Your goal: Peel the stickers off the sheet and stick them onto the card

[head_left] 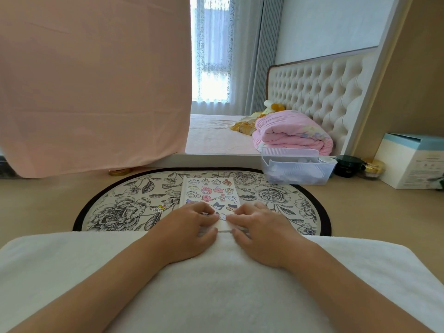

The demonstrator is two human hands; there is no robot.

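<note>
Sticker sheet [209, 191] flat on floral mat [120, 207], near end pinned under left hand [189, 227] and right hand [258, 227], fingertips close together; likely thin, limp, best lifted by a sticker's edge.

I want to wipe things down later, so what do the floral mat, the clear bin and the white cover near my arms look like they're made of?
Floral mat: probably a smooth printed placemat, fabric or vinyl; it lies flat with a black bound edge. Clear bin: translucent moulded plastic with ribbed walls. White cover: soft terry-like towel cloth, matte with a fuzzy nap.
</note>
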